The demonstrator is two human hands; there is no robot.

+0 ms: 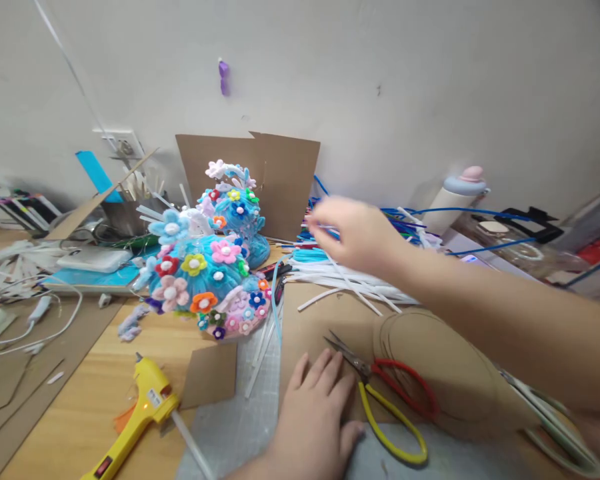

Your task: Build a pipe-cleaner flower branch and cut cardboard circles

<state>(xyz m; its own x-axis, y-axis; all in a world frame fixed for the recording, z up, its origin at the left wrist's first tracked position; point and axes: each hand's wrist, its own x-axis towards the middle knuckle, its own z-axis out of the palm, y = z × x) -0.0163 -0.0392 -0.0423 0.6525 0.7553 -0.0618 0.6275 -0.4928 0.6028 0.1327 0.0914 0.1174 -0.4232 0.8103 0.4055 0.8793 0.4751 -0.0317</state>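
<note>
**Right hand among the pipe cleaners, left hand flat on the cardboard**

Reaching out across the desk: right hand (353,233), blurred, fingers drawn together at the pile of pipe cleaners (340,273) by the wall. Impossible to tell whether a strand is actually pinched between the fingertips. Mostly white and blue strands there, fanned out over the far edge of the cardboard sheet (330,320).

Resting palm down, fingers spread and empty: left hand (313,413), pressing on the near part of that same cardboard sheet, just over a grey cutting mat (240,427). Just beside its fingertips, scissors (380,393) with one red and one yellow handle loop, blades closed and pointing away toward the pile. Faint circle lines drawn on the cardboard to the right of the scissors.

Left of the sheet, standing on the wooden table (90,413): a fuzzy blue craft piece (210,267) covered in small many-coloured flowers with white bead centres. Near the front edge, a yellow glue gun (140,413) lying on its side, glue stick poking out behind, next to a small cardboard scrap (210,373).

Propped against the wall behind the craft piece, a folded cardboard panel (280,180). Farther right, a white bottle (455,197) with a pink cap, lying tilted. At far left, white cables (30,327) and loose paper strips.
</note>
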